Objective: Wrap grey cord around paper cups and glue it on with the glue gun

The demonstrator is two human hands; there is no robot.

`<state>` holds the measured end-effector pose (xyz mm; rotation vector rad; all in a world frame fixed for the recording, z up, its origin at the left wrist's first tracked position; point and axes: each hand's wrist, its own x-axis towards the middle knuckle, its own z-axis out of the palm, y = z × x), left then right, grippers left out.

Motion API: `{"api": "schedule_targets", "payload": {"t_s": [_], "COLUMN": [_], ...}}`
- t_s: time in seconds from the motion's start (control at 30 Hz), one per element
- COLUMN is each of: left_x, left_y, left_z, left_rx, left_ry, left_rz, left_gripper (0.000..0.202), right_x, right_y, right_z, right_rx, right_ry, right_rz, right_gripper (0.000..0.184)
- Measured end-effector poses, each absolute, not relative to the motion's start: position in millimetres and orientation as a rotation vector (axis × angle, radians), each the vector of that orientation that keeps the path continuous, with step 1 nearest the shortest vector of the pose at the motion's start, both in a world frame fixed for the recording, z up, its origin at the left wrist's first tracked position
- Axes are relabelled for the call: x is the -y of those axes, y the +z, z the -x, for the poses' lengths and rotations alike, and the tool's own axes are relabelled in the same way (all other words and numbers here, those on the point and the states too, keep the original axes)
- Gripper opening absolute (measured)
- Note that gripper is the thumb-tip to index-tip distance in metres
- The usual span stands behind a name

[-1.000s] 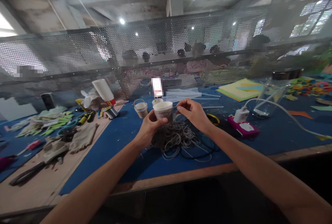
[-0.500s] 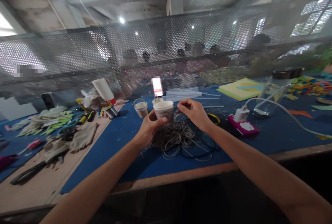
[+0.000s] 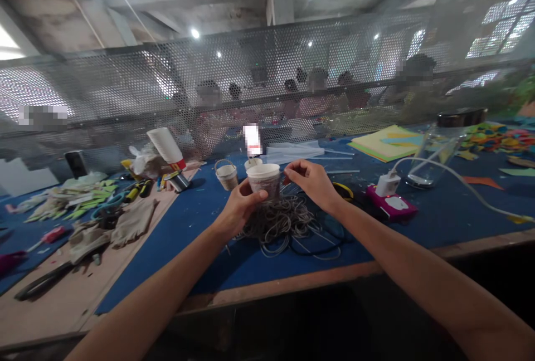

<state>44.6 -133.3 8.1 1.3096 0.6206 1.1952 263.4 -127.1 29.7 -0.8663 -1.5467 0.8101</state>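
Note:
My left hand (image 3: 239,209) is wrapped round a small white paper cup (image 3: 263,179), holding it upright above the blue table mat (image 3: 200,222). My right hand (image 3: 310,181) is just right of the cup, its fingers pinched on a thin grey cord at the cup's rim. Under both hands lies a tangled heap of grey cord (image 3: 284,222). Behind the held cup stand a small cup with a wire handle (image 3: 226,174) and another white cup (image 3: 253,163).
A pink box with a white charger and cable (image 3: 390,200) lies right of my hands, a glass jar (image 3: 443,146) and coloured paper sheets (image 3: 388,144) farther right. Gloves, scissors and tools (image 3: 104,222) litter the left. A perforated metal screen (image 3: 267,82) backs the table; people sit beyond.

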Motion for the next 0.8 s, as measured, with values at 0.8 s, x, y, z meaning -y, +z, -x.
{"api": "schedule_targets", "payload": {"t_s": [0.8], "left_x": [135.1], "left_y": [9.4], "left_z": [-44.6], "left_rx": [-0.600], "left_ry": [1.152], "left_rz": [-1.266], "left_gripper": [0.065], "right_x": [123.7], "right_y": [27.1], "right_z": [-261.7], "right_rx": [1.507], "right_ry": [0.911], "right_rz": [0.811], "right_gripper": [0.031]}}
